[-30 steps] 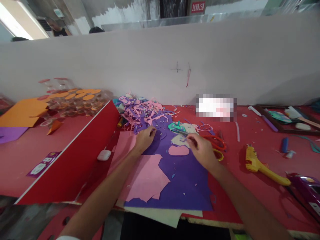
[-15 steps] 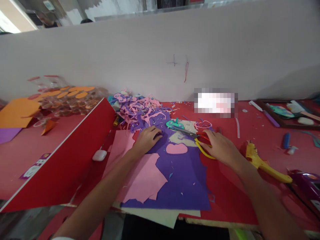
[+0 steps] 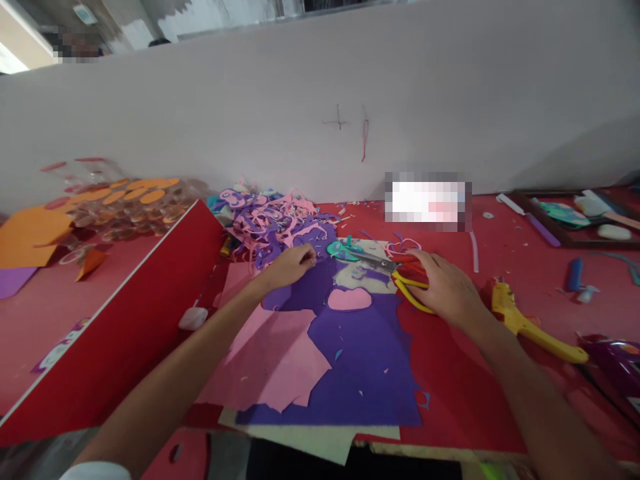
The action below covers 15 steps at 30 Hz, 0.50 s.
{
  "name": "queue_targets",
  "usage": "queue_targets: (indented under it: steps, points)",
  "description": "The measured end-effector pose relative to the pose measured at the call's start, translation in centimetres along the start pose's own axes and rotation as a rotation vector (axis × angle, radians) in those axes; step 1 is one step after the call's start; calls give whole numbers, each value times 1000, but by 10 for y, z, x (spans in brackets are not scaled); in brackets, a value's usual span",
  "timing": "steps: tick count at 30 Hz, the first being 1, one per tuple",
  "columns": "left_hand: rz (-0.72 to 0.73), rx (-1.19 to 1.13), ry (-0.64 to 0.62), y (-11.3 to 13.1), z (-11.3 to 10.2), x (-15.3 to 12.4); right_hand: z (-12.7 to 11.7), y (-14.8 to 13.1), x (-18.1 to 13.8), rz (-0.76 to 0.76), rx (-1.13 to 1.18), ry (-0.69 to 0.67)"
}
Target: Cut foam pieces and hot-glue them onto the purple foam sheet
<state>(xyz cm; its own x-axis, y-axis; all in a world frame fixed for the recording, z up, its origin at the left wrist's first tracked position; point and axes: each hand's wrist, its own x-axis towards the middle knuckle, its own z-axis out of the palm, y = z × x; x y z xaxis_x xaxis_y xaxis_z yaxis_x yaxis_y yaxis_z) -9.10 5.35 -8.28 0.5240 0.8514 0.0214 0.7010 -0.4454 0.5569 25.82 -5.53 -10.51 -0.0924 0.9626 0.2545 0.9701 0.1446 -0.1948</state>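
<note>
By the right hand (image 3: 447, 287), at three o'clock from the smooth cloud-shaped piece of pink foam-like sheet (image 3: 350, 300), the handles of the metal-bladed scissors with red and yellow handles (image 3: 376, 261) are touched. The fingers are half bent over them; whether a firm grip is taken cannot be told. The blades are pointed toward ten o'clock, their tips at the rounded teal cut-out with lilac patches (image 3: 344, 250), which is placed at twelve. The left hand (image 3: 290, 267), at ten o'clock, is loosely closed, and nothing is seen between its fingertips.

The pink piece itself is laid on the broad purple foam-like sheet (image 3: 370, 360); at eight o'clock that sheet is overlapped by the jagged-edged pink foam-like sheet (image 3: 275, 360). Between ten and eleven, a tangled heap of pink and purple strips (image 3: 280, 227) is piled.

The cutting is judged to be partly done: the pink piece and the teal one are shaped, and many offcuts are heaped, while wide areas of both sheets are left uncut.

Farther out, a yellow plastic glue gun (image 3: 537, 337) is laid past three o'clock, and at nine a red upright board (image 3: 125, 327) is stood.
</note>
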Motion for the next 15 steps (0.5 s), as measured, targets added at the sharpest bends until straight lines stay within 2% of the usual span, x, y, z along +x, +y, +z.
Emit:
queue_targets:
  steps: [3,6,12,15]
  points:
    - [-44,-124,44,-2,-3,0,0,-7,0,124,34,84]
    - [-79,-226,60,-3,-5,1,1,-15,-1,185,84,119]
    - [-167,-450,31,1,-4,-9,9,-21,-1,208,64,59]
    - [-154,-468,151,2,-6,-12,11,-22,-1,203,45,41]
